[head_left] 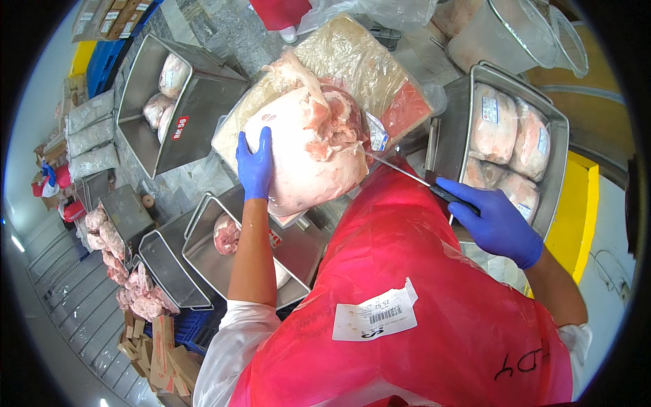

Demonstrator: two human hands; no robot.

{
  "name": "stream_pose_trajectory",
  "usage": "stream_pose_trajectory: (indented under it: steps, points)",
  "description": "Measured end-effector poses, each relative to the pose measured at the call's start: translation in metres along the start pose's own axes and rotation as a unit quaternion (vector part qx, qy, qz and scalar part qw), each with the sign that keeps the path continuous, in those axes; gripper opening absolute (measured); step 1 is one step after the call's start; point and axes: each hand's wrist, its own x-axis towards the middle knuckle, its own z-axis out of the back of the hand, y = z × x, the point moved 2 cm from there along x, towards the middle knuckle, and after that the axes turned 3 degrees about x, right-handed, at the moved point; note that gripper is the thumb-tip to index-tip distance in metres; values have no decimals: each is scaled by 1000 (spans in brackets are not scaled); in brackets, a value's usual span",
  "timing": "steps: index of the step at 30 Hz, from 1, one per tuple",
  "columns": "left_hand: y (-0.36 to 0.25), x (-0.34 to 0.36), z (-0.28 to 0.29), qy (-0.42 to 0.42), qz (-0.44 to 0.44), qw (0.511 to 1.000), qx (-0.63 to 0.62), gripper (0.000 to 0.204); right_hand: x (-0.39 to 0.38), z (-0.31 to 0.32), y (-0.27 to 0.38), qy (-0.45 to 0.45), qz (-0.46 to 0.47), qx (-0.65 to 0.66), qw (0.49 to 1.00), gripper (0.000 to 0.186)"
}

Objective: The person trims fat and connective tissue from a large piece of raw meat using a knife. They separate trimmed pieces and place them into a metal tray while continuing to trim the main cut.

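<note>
- Left hand (pixel 255 163), gloved in blue, rests against the left side of a big piece of meat (pixel 298 159), thumb spread away from the fingers.
- Right hand (pixel 498 224), gloved too, is wrapped around the black handle of a knife (pixel 405 171).
- The meat sits on a surface covered in clear film (pixel 386 64), pale skin toward the person, red flesh along its upper right.
- From the right hand, the meat lies up and to the left; the left hand is nearer, touching it.
- The knife's long axis slants toward the meat's right edge; whether the tip touches cannot be told.
- The meat looks roundish, without a clear long axis.
</note>
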Motion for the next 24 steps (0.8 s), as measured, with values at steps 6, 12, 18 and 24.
stream_pose_trajectory:
  steps: [6, 12, 18, 24]
  points:
    - [-2, -8, 6, 44, -35, 998, 2, 101, 34, 33, 72, 82, -20, -138, 987, 36]
    - [12, -27, 12, 38, 11, 997, -67, 103, 59, 47, 131, 173, -51, -247, 952, 34]
    - [1, -34, 18, 25, 21, 999, -33, 106, 82, 44, 149, 191, -60, -266, 943, 30]
    - [-7, -35, 18, 31, 28, 999, -17, 107, 106, 24, 139, 216, -67, -253, 941, 32]
